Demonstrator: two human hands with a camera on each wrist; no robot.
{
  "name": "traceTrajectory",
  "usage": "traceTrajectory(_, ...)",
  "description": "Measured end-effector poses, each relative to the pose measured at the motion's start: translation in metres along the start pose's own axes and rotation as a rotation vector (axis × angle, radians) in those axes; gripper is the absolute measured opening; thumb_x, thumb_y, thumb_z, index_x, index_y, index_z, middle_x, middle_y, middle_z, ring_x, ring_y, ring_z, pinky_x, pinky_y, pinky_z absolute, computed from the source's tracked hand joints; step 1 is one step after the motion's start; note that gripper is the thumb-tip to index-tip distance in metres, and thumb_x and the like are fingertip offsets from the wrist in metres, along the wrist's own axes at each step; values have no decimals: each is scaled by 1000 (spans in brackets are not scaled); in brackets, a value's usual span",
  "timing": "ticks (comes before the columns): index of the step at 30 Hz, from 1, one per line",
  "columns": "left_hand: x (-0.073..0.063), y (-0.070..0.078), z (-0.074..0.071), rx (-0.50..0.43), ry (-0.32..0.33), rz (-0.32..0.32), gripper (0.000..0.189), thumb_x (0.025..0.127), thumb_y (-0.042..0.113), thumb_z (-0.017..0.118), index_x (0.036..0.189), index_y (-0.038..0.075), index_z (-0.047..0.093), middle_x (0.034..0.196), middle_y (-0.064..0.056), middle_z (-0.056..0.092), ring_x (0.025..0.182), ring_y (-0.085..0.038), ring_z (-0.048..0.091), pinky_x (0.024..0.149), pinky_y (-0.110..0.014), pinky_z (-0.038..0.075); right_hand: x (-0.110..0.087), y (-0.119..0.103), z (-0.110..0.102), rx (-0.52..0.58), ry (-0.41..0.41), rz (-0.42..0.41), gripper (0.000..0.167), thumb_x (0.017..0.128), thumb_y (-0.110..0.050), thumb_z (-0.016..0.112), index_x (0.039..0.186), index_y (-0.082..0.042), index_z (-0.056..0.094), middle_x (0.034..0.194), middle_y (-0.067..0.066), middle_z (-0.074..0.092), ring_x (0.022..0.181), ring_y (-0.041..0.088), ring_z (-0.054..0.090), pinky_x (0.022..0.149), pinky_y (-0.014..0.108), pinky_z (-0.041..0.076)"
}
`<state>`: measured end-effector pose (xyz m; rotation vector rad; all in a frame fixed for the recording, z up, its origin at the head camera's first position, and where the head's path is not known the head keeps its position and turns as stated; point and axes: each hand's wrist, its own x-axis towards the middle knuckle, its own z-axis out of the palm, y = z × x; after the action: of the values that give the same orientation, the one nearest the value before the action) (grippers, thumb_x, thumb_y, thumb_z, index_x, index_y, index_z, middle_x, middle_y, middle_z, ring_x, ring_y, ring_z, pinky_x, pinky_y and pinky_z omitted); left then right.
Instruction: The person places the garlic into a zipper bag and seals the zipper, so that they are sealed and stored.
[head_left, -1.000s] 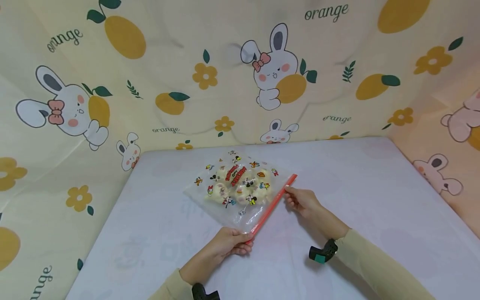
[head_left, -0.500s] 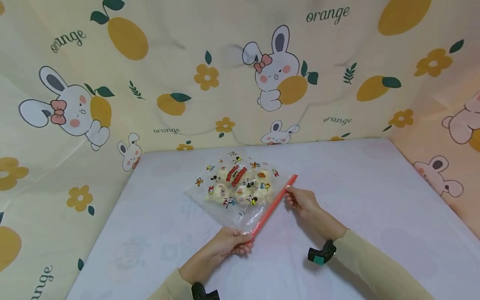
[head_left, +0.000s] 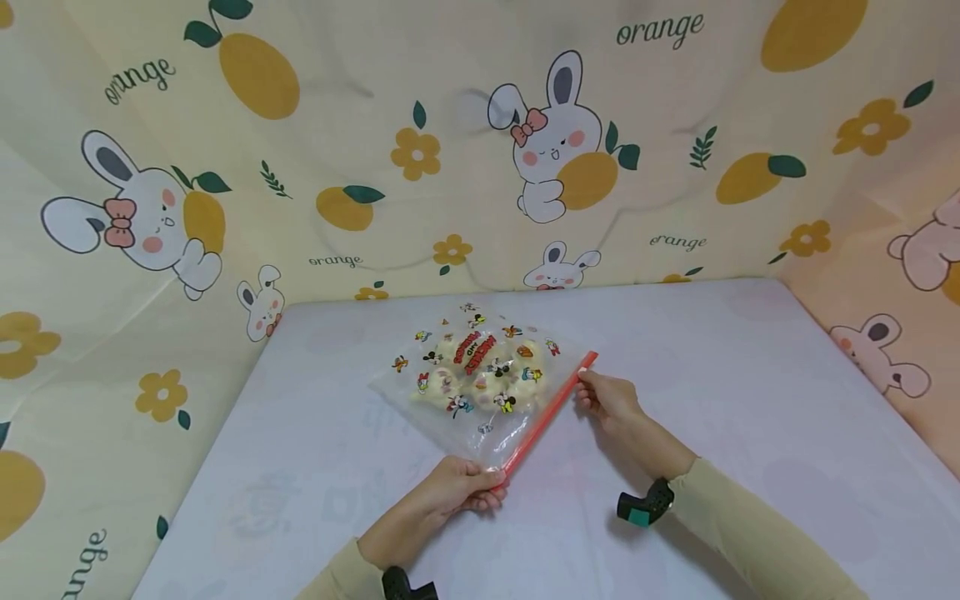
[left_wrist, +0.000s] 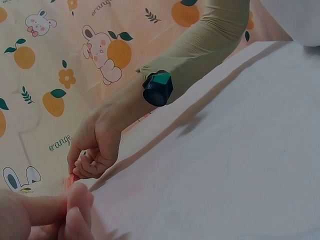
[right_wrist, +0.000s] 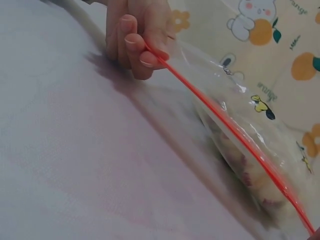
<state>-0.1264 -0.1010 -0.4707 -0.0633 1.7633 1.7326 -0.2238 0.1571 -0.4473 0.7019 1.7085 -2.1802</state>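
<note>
A clear zip bag (head_left: 450, 425) printed with small cartoon figures lies on the table, its red zip edge (head_left: 542, 423) slanting toward the front. Several pale round pieces (head_left: 442, 383) sit inside; their kind is hard to make out through the print. The left hand (head_left: 461, 487) pinches the near end of the red edge between thumb and fingers. Close to the far end, the right hand (head_left: 613, 402) pinches the same edge. In the right wrist view the red strip (right_wrist: 230, 122) runs taut from the left hand's fingertips, raised off the table.
A white cloth covers the table (head_left: 720, 367). Behind and beside it hangs a cream curtain (head_left: 465, 100) printed with rabbits and oranges. Each wrist carries a black camera, as on the right wrist camera (head_left: 647, 503).
The view has shifted slightly. Both hands keep their hold on the bag's red edge, and the bag stays in place.
</note>
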Motion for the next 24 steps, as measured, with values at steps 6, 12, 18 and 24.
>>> traceTrajectory(6,0,-1,0,5,11,0,33,92,13,64,105,-17,65,65,7,69,56,1,62,54,-11,49,0,-3,-2,12,-7,2,20,96,-16,56,78,-10,60,60,-6,58,54,2,49,51,13,44)
traceTrajectory(12,-1,0,-1,8,18,-4,33,91,14,65,104,-17,65,64,7,69,56,1,61,54,-12,48,-2,-8,-5,34,-25,-7,17,96,-14,57,80,-9,61,61,-5,60,55,2,51,52,13,44)
traceTrajectory(18,-3,0,-1,5,13,-1,33,90,13,65,104,-17,64,63,8,69,56,1,61,53,-11,48,0,-11,-7,42,-26,2,19,96,-13,56,78,-9,61,60,-5,60,55,3,50,51,14,44)
traceTrajectory(24,-3,-2,-2,9,7,8,34,91,13,65,105,-18,64,62,8,69,55,2,61,53,-11,48,2,-13,-8,46,-8,17,17,96,-15,57,81,-9,60,61,-5,59,55,3,50,52,14,44)
